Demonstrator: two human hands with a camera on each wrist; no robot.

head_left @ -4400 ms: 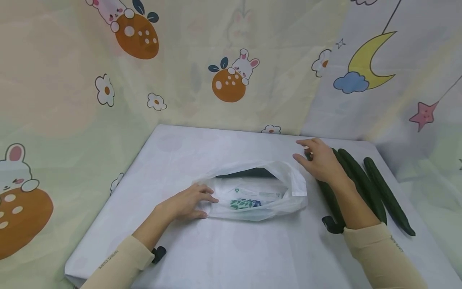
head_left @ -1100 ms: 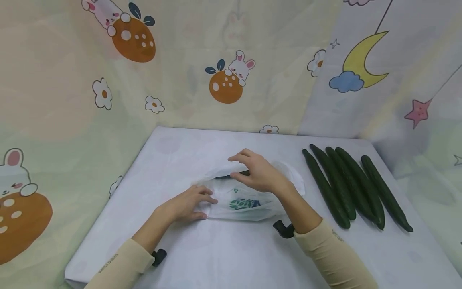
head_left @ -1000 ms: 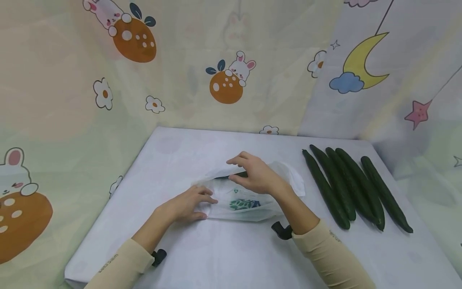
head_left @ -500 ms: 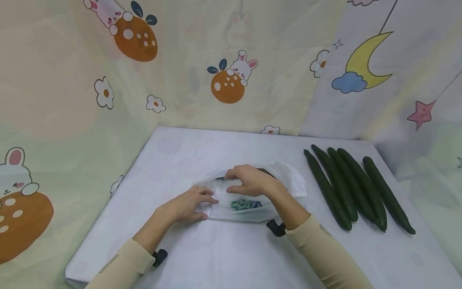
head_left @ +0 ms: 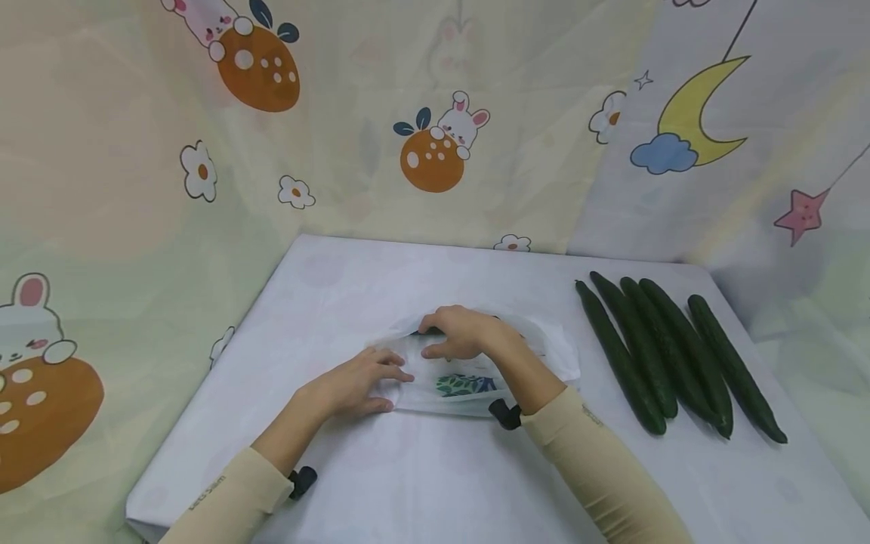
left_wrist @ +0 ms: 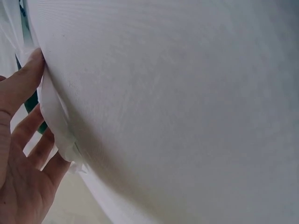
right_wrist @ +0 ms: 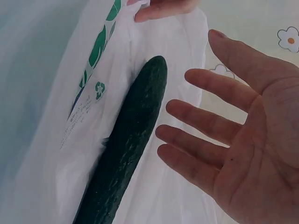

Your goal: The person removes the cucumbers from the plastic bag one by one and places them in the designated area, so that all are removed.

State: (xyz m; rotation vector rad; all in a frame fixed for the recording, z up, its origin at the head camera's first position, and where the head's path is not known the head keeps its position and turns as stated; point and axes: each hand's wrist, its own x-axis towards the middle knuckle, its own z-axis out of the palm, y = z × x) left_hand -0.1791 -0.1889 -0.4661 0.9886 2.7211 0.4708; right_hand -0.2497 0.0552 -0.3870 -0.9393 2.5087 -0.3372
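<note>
A white plastic bag (head_left: 421, 397) with green leaf print lies mid-table, its mouth parted. My left hand (head_left: 356, 381) holds the bag's left end; in the left wrist view, the thumb (left_wrist: 32, 70) lies at the bag's edge and the fingers reach behind the film. Over the bag's mouth is my right hand (head_left: 462, 332), fingers spread apart and holding nothing. A dark green cucumber (right_wrist: 133, 140) lies in the bag, in the right wrist view just beside the right fingertips. From above, the right hand and the bag hide most of it.
Several more cucumbers (head_left: 625, 363) lie side by side at the table's right. A white cloth covers the table (head_left: 340, 272). A printed curtain (head_left: 340, 113) hangs behind and beside it.
My right hand has come left from the cucumbers to the bag's mouth, then sunk lower and a little nearer the left hand. The left hand has stayed at the bag's left end.
</note>
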